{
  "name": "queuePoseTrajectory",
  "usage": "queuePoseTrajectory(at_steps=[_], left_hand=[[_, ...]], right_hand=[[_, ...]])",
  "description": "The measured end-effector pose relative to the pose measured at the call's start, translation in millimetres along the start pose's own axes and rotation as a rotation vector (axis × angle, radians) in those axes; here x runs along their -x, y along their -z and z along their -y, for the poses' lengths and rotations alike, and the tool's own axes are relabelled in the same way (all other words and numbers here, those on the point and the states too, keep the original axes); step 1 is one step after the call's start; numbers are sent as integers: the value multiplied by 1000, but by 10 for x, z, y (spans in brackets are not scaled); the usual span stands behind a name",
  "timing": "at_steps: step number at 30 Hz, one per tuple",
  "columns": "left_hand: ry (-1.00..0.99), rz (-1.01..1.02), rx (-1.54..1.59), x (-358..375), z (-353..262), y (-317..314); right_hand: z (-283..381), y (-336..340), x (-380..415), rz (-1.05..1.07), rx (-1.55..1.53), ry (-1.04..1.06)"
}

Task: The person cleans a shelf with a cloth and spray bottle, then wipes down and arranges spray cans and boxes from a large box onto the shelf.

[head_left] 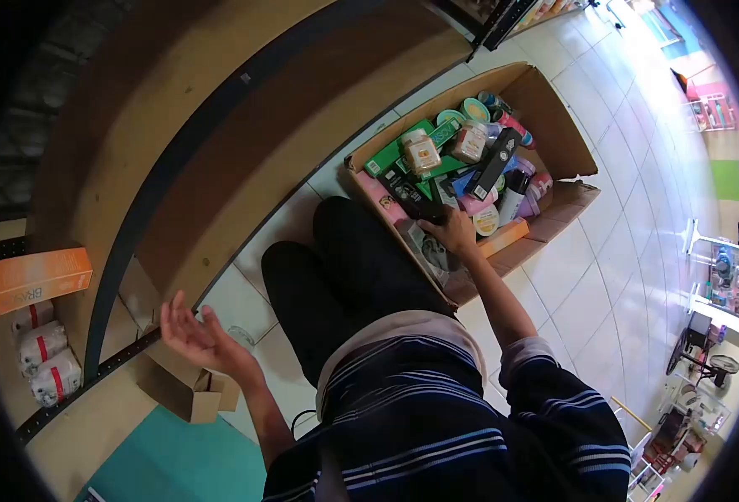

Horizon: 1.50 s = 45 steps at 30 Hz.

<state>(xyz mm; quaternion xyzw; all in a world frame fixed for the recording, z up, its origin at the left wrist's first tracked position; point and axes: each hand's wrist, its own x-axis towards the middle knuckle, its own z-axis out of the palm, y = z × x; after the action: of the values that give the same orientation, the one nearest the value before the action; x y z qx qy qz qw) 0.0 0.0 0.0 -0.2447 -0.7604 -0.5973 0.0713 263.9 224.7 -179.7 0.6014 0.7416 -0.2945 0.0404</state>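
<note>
I am crouched on a tiled floor beside an open cardboard box [554,117] packed with several cosmetic jars, tubes and cartons. My right hand [453,232] reaches into the box's near side and is closed around a slim black carton [411,197]. Another black carton [497,161] and a pale jar with an orange label [421,153] lie deeper in the box. My left hand [195,335] hangs open, palm up, fingers spread, holding nothing, close to the lower shelf edge [102,368].
Empty brown shelves [244,142] rise on the left. An orange box [35,280] and white wrapped packs [47,360] sit at the far left. A small open carton [206,393] lies on the floor below my left hand, by a teal mat [177,460].
</note>
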Motion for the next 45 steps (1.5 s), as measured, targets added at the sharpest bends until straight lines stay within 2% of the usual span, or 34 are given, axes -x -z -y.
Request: queuePoseTrajectory(at_steps=[2, 3, 5, 6, 9, 11, 12, 13, 14, 15, 16, 17, 18, 20, 21, 23, 24, 25, 27, 28, 29, 31, 33, 35, 37, 38, 40, 43, 45], left_hand=[[40, 98, -16, 51, 2, -29], [83, 71, 20, 172, 40, -127], [150, 249, 15, 160, -16, -177], [150, 232, 2, 161, -47, -205], [260, 544, 122, 210, -109, -417], [276, 722, 206, 249, -130, -585], [273, 804, 254, 267, -142, -670], [299, 882, 340, 281, -158, -759], [325, 955, 424, 300, -173, -833], [320, 926, 418, 333, -173, -903], [546, 1107, 624, 360, -163, -969], [773, 1276, 837, 373, -155, -996], [761, 1238, 831, 372, -149, -978], [961, 1455, 1508, 367, -143, -913], [935, 1421, 1500, 353, -159, -878], [829, 1007, 1198, 328, -250, -772], [769, 852, 987, 267, -368, -711], [757, 825, 977, 254, -370, -678], [644, 595, 876, 220, -367, -661], [503, 500, 796, 225, -325, -705], [491, 492, 789, 207, -338, -711], [456, 189, 854, 135, -358, -696], [472, 207, 868, 69, -303, -564], [602, 272, 1222, 99, -75, -502], [513, 269, 939, 130, -283, -453], [459, 234, 799, 180, -290, -471], [304, 239, 715, 238, -365, -463], [296, 213, 721, 211, -355, -300], [302, 182, 741, 100, -289, -18]], right_hand=[[-76, 12, 25, -36, -48, 121], [-192, 262, 87, -49, 13, 129], [-63, 476, 241, -107, -243, 241], [-18, 580, 268, -94, -246, 257], [214, 1087, 354, -107, -389, 403], [509, 1468, 418, 11, -482, 431], [433, 1404, 372, -93, -576, 429], [504, 1444, 355, -84, -574, 451], [603, 1507, 352, 75, -657, 496], [710, 1561, 338, 241, -733, 541], [884, 1529, 360, 296, -923, 635], [988, 1457, 333, 322, -919, 663], [1077, 1359, 285, 320, -1027, 701], [1341, 1216, 292, 241, -1137, 771], [1493, 1202, 244, 273, -1138, 800], [1791, 1180, 182, 586, -1659, 353], [1824, 1201, 213, 734, -1781, 424], [1996, 1216, 361, 767, -1778, 434], [2378, 1139, 745, -40, -1500, 575], [2417, 1061, 893, -148, -1119, 624], [2457, 904, 1029, -299, -799, 848], [2419, 806, 1270, -296, -772, 1038], [2310, 734, 1466, -250, -657, 1193], [2218, 621, 1552, -222, -622, 1309], [2208, 534, 1455, -341, -629, 1385], [2301, 599, 1412, -373, -636, 1318], [2560, 809, 1428, -368, -726, 1221], [2613, 915, 1510, -265, -668, 1416], [2513, 847, 1520, -237, -747, 1451]])
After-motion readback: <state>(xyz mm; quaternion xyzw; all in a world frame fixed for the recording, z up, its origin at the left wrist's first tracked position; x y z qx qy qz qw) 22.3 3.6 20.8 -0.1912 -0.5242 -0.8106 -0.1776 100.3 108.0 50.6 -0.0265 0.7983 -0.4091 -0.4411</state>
